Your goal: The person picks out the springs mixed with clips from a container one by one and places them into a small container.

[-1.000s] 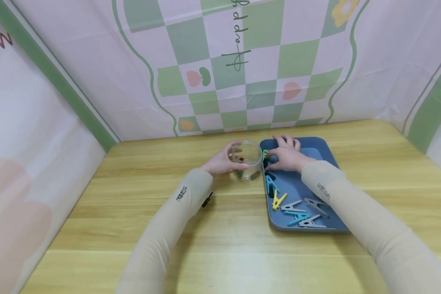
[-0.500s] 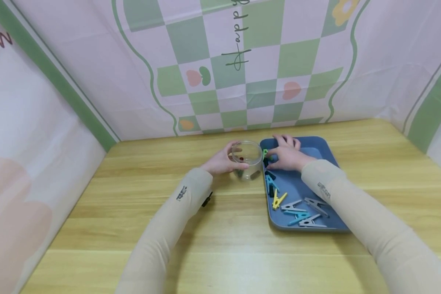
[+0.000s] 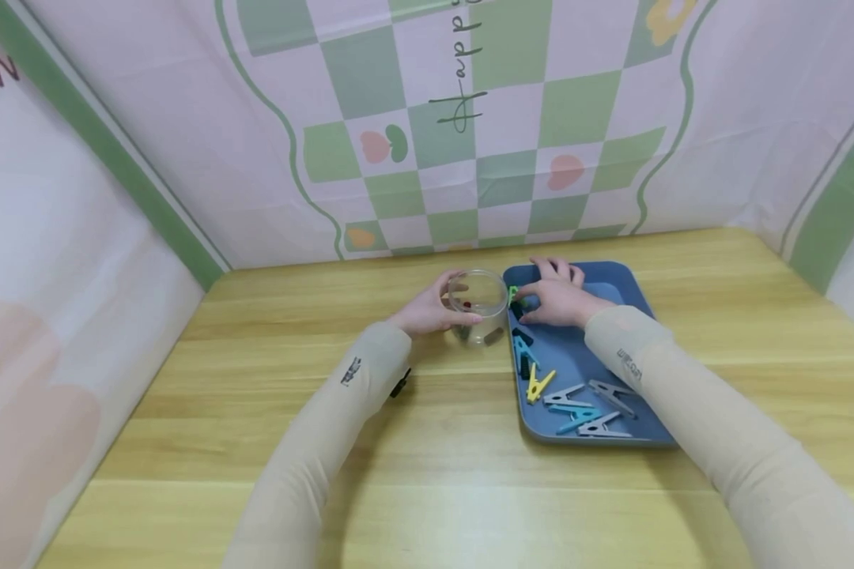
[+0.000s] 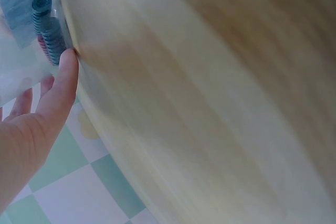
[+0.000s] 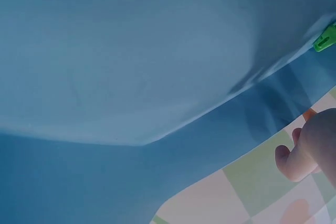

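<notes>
My left hand (image 3: pixel 429 310) grips a clear round plastic jar (image 3: pixel 478 325) from its left side, fingers behind and thumb in front. Inside the jar lie a few small pieces; the left wrist view shows ridged, coil-like teal cylinders (image 4: pixel 52 40) with a red one behind. My right hand (image 3: pixel 561 300) reaches into the far left corner of a blue tray (image 3: pixel 576 356). Its thumb and index finger pinch a small black piece (image 3: pixel 517 310) at the tray's left wall. Just beyond it stands a green clothespin (image 3: pixel 512 294), partly hidden by the fingers. Other fingers spread toward the back rim.
Along the tray's left wall lie more black pieces (image 3: pixel 523 338), a blue clothespin (image 3: pixel 524 352) and a yellow clothespin (image 3: pixel 537 387). Several grey clothespins (image 3: pixel 564 398) and a turquoise one (image 3: pixel 576 416) fill the near end. A patterned cloth (image 3: pixel 441 190) hangs behind the wooden table (image 3: pixel 427 490).
The black piece at my right fingertips has tilted slightly. My left hand and the jar stay in place; the head view has shifted a little.
</notes>
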Motion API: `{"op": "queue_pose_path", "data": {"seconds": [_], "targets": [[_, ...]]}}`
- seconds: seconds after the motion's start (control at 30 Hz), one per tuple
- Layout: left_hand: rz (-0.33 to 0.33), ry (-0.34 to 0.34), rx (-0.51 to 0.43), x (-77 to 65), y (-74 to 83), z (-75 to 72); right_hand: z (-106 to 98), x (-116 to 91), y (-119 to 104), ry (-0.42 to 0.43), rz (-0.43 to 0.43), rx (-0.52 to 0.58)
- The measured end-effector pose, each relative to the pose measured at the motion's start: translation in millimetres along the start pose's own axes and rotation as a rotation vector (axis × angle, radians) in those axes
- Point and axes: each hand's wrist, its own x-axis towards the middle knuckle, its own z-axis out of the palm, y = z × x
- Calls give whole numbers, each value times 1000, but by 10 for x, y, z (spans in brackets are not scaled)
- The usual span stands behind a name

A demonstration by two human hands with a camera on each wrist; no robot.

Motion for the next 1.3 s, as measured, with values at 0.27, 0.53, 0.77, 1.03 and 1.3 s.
{"op": "queue_pose_path", "data": {"seconds": [0.27, 0.53, 0.77, 1.03, 1.3], "targets": [[10, 9, 7, -2, -5, 7, -31, 1, 24, -8, 10, 15], [9, 14, 31, -19, 18, 5, -65, 1, 45, -4, 4, 17], [6, 5, 30, -29, 25, 3, -85, -16, 52, 2, 2, 43], [4, 15, 28, -38, 31, 4, -126, -31, 61, 20, 4, 65], [3, 14, 25, -14, 7, 5, -162, -67, 55, 38, -1, 82]]}}
